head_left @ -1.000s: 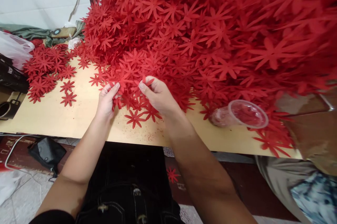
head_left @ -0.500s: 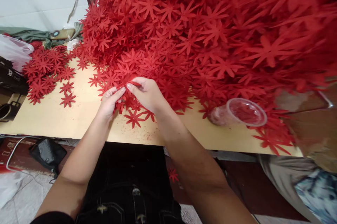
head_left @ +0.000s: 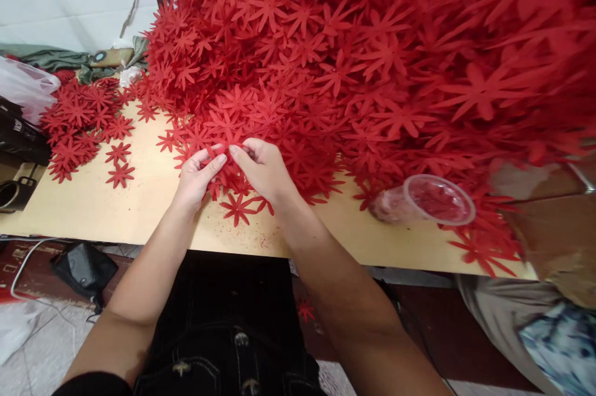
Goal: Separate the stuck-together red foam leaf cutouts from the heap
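Observation:
My left hand [head_left: 199, 174] pinches the left side of a red flower-shaped cutout [head_left: 226, 149] between thumb and fingers. On its other side my right hand [head_left: 261, 167] grips the same cutout, thumb tip close to my left thumb. Part of the cutout is hidden by the fingers. Both hands are just in front of a big heap of red petal cutouts [head_left: 279, 61], each with several narrow petals. A loose red cutout [head_left: 237, 208] lies on the table [head_left: 153, 210] just below the hands.
To the left is a smaller pile of red cutouts [head_left: 77, 113], beside a white plastic bag [head_left: 28, 89] and a dark mug [head_left: 13, 196]. A clear plastic cup [head_left: 395, 205] lies tipped at right, near a cardboard box [head_left: 544, 222]. Below the table hangs a dark pouch [head_left: 84, 272].
The cutout's petals have shifted between my fingers, with the dark red edge by my right thumb now out of sight. My thumbs have moved slightly; both hands stay in nearly the same place.

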Demonstrator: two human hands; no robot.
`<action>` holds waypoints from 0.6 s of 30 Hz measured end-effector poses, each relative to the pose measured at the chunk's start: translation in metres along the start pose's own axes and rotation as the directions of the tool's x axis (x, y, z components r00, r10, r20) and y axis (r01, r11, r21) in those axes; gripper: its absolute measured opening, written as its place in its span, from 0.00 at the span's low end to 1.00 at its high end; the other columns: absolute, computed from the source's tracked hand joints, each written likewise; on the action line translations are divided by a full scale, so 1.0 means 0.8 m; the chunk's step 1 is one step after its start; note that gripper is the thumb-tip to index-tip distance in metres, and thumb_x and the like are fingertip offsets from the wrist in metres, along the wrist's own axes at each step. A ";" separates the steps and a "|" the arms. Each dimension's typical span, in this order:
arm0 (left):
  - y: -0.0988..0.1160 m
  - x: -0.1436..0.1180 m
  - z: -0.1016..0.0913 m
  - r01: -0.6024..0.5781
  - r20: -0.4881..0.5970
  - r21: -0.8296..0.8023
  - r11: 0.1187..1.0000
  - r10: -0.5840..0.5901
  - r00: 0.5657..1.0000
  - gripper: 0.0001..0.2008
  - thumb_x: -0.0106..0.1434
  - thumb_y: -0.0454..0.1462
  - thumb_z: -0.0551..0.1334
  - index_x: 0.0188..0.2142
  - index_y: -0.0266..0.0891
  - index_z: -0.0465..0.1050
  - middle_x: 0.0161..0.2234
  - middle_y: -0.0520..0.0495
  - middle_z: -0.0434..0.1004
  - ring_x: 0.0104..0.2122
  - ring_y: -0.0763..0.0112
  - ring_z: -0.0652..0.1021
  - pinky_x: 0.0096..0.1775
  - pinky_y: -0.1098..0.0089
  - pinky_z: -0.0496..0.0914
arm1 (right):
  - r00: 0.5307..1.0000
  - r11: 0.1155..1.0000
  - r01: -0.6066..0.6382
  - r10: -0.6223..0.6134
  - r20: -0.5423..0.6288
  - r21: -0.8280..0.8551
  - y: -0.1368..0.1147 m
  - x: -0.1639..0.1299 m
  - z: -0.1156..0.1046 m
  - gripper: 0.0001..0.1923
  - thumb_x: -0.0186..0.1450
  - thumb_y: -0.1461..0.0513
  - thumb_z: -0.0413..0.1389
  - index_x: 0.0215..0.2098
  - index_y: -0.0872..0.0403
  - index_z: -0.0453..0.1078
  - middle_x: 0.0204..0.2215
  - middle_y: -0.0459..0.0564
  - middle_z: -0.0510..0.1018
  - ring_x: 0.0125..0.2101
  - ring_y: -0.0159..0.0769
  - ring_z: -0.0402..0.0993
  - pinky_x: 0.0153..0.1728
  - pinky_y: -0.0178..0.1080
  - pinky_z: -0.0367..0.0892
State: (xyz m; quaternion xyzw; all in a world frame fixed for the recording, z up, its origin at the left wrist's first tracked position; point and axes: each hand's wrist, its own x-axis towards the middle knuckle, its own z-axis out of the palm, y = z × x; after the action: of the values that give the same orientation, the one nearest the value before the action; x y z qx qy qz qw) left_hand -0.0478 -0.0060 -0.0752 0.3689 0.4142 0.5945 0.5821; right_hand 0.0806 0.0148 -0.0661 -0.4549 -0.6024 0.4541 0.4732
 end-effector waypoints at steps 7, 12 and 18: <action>-0.001 0.004 -0.003 -0.040 -0.099 -0.074 0.996 0.033 0.995 0.13 0.44 0.38 0.73 0.29 0.38 0.75 0.26 0.53 0.79 0.24 0.80 0.76 0.31 0.75 0.71 | 0.987 0.980 -0.011 -0.022 0.162 0.199 0.000 -0.004 0.005 0.21 0.54 0.44 0.57 0.25 0.53 0.63 0.21 0.41 0.65 0.24 0.26 0.61 0.28 0.33 0.61; 0.003 0.009 -0.012 -0.052 -0.189 -0.152 0.987 0.023 0.982 0.12 0.45 0.39 0.72 0.24 0.38 0.71 0.16 0.60 0.68 0.13 0.86 0.62 0.18 0.78 0.59 | 0.997 0.999 0.034 -0.036 -0.074 -0.030 0.014 0.006 -0.033 0.18 0.59 0.49 0.55 0.23 0.53 0.58 0.19 0.41 0.60 0.21 0.25 0.56 0.25 0.34 0.59; 0.000 0.006 -0.006 -0.029 -0.174 -0.050 0.998 0.020 0.985 0.11 0.47 0.40 0.71 0.29 0.39 0.74 0.19 0.58 0.72 0.17 0.85 0.69 0.22 0.79 0.63 | 0.895 0.835 0.116 -0.323 -0.308 -0.537 0.026 0.017 -0.066 0.28 0.56 0.51 0.59 0.51 0.54 0.64 0.52 0.60 0.66 0.53 0.48 0.63 0.53 0.55 0.60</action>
State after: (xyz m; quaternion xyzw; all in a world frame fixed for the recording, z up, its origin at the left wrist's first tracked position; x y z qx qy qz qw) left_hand -0.0523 -0.0018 -0.0775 0.3055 0.4430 0.6420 0.5462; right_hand 0.1330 0.0383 -0.0772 -0.5693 -0.6437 0.1227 0.4965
